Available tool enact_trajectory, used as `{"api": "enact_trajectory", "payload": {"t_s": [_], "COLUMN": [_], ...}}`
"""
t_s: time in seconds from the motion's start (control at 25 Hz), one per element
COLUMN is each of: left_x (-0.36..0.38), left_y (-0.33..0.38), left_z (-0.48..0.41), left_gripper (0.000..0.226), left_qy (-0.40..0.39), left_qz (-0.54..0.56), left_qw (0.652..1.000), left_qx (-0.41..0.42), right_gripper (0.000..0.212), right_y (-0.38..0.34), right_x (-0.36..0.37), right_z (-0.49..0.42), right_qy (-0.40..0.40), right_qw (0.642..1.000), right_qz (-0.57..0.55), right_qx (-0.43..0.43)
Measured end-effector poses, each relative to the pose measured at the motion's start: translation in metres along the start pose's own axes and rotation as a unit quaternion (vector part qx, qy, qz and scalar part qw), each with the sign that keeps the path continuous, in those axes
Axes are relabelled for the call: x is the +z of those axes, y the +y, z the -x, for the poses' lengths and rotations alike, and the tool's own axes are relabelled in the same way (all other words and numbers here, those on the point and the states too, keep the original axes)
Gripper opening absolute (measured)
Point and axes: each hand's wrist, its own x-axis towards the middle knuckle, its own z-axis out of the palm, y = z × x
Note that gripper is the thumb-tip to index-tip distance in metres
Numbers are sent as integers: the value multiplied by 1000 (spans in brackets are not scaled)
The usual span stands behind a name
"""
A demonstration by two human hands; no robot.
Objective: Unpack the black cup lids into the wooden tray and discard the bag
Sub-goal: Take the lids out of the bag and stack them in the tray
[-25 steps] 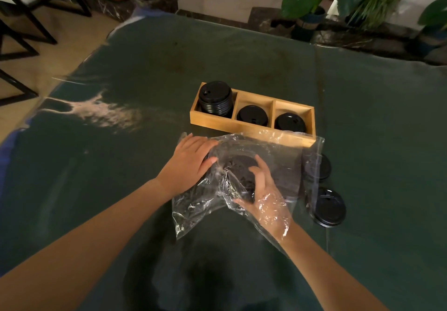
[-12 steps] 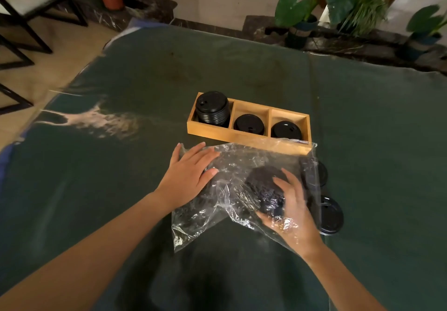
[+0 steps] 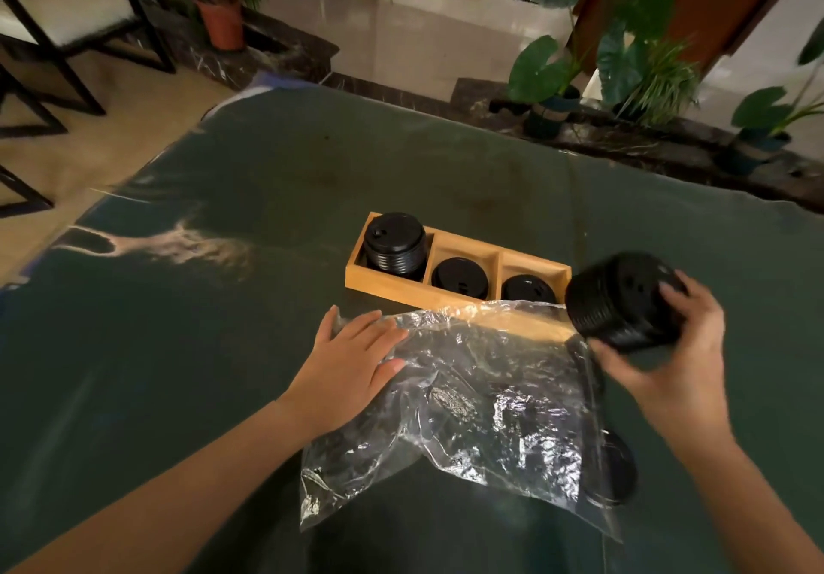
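The right hand (image 3: 669,359) grips a stack of black lids (image 3: 620,301) above the right end of the wooden tray (image 3: 401,290), while the left hand (image 3: 352,364), open and flat, presses the clear bag (image 3: 481,399) onto the green table (image 3: 223,350).

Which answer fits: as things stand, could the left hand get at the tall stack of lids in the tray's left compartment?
Probably yes: the left hand lies flat on the bag, empty, and nothing stands between it and the tall stack.

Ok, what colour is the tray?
Light honey-coloured wood tray, seen best in the head view.
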Motion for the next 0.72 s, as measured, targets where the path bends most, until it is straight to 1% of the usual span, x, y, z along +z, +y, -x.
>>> {"api": "enact_trajectory", "payload": {"t_s": [0.16, 0.24, 0.32, 0.4, 0.56, 0.64, 0.72], "left_x": [2, 1, 1, 3, 4, 4, 5], "left_y": [2, 3, 3, 1, 0, 0, 0], "left_z": [-3, -3, -2, -1, 0, 0, 1], "left_gripper": [53, 52, 51, 52, 54, 53, 54], "left_qy": [-3, 1, -3, -8, -10, -5, -6], "left_qz": [-10, -16, -19, -17, -15, -19, -18], "left_qw": [1000, 1000, 1000, 1000, 1000, 1000, 1000], "left_qx": [7, 9, 11, 12, 14, 16, 17], "right_gripper": [81, 79, 77, 74, 71, 72, 72], "right_y": [-24, -38, -44, -42, -33, -29, -25], "right_x": [61, 99, 133, 156, 176, 180, 182], "right_z": [-60, -76, -79, -75, -67, -63, -58], "right_qy": [-20, -67, -119, -154, -191, -222, -230], "right_qw": [998, 997, 992, 988, 980, 972, 964], "right_qz": [-30, -32, -13, 11, 31, 63, 127], "right_qx": [-44, -32, -24, -17, 44, 49, 33]}}
